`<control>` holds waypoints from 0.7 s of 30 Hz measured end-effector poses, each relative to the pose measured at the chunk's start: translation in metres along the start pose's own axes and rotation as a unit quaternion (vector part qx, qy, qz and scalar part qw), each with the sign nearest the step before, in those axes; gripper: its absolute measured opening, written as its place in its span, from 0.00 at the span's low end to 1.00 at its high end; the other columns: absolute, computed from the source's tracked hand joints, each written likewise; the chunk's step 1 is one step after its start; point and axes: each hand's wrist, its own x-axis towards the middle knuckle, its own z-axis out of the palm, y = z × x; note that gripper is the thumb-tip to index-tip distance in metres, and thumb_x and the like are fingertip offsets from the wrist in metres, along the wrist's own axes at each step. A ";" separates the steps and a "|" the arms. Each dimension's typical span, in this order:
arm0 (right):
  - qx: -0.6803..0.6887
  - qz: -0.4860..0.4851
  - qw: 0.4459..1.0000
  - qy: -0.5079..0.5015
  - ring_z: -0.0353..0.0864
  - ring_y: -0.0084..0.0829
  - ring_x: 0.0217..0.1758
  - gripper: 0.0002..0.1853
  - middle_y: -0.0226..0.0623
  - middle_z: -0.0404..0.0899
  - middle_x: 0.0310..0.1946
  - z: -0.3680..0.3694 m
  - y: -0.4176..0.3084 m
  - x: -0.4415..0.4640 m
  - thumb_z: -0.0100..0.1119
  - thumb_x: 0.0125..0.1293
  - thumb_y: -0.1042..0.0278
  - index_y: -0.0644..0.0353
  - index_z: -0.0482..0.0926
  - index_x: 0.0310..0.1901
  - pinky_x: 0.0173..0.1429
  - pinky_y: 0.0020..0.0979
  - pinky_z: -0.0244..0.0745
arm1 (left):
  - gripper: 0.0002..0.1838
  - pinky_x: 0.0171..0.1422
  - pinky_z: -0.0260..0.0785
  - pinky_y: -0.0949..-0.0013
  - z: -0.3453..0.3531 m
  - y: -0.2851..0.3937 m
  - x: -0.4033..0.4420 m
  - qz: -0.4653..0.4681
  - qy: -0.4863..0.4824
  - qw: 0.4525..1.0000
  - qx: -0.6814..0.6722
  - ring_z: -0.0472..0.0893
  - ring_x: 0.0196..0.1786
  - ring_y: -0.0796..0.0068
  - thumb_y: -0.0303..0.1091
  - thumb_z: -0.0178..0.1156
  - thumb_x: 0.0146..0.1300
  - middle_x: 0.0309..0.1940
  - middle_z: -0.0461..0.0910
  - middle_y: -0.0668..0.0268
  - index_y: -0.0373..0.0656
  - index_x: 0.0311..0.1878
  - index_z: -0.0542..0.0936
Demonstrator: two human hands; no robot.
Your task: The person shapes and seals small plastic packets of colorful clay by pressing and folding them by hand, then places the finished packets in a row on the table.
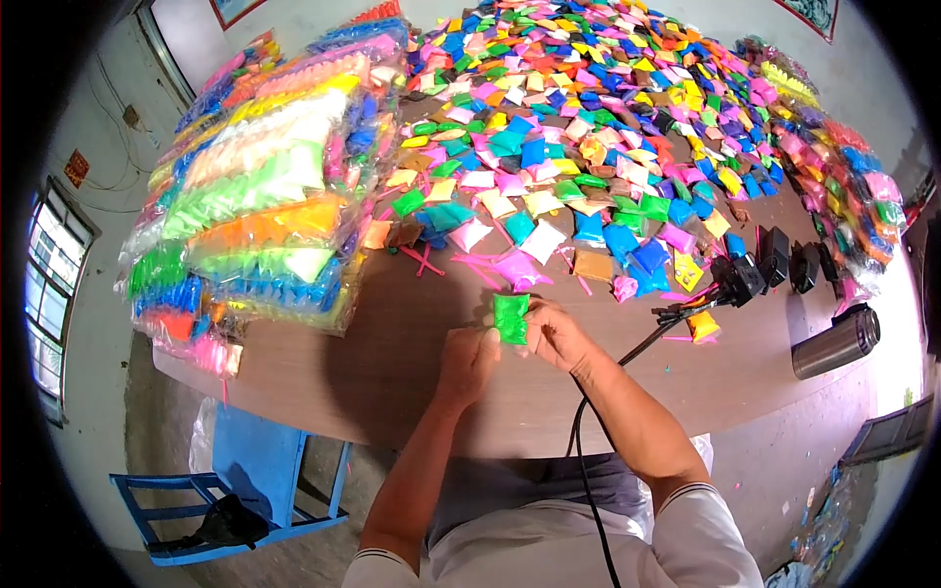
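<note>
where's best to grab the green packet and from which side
Pinch the green packet by its top edge, coming from the far side of the table. The left grip is at its lower left corner and the right grip at its right edge, so the top looks freest; the flat, pillow-like shape should suit a light pinch.

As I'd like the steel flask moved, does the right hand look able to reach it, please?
Probably, with a stretch: the right hand would need to release the green packet and pass the black cable, but mostly bare tabletop leads to the steel flask.
</note>
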 end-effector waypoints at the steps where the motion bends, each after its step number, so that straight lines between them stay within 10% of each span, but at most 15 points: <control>1: -0.028 -0.004 0.999 0.023 0.81 0.29 0.41 0.21 0.42 0.80 0.47 0.000 0.002 0.000 0.54 0.62 0.70 0.68 0.73 0.57 0.36 0.26 0.74 | 0.20 0.46 0.62 0.57 0.000 0.000 0.000 0.010 0.007 1.000 0.003 0.75 0.32 0.55 0.40 0.44 0.71 0.21 0.75 0.62 0.43 0.23 0.74; 8: -0.142 -0.033 0.987 0.074 0.64 0.12 0.23 0.07 0.23 0.76 0.30 -0.015 0.004 -0.004 0.64 0.64 0.68 0.55 0.77 0.41 0.23 0.19 0.55 | 0.20 0.46 0.63 0.56 0.002 -0.003 -0.002 -0.007 0.033 0.992 -0.120 0.75 0.30 0.53 0.40 0.46 0.69 0.20 0.74 0.59 0.41 0.22 0.74; 17: -0.382 -0.073 0.909 0.148 0.59 0.13 0.15 0.08 0.24 0.72 0.22 0.009 0.014 0.001 0.66 0.65 0.68 0.56 0.75 0.38 0.18 0.20 0.51 | 0.23 0.42 0.64 0.62 -0.006 0.001 -0.001 0.028 -0.007 1.000 0.004 0.75 0.32 0.62 0.46 0.44 0.71 0.26 0.76 0.61 0.39 0.28 0.77; 21: -0.223 -0.008 0.964 0.144 0.61 0.12 0.18 0.06 0.23 0.72 0.23 0.018 0.002 -0.004 0.63 0.66 0.68 0.57 0.77 0.41 0.20 0.19 0.52 | 0.23 0.45 0.63 0.61 -0.006 0.008 -0.003 0.000 0.005 0.999 -0.052 0.75 0.33 0.62 0.46 0.44 0.71 0.25 0.76 0.61 0.39 0.28 0.77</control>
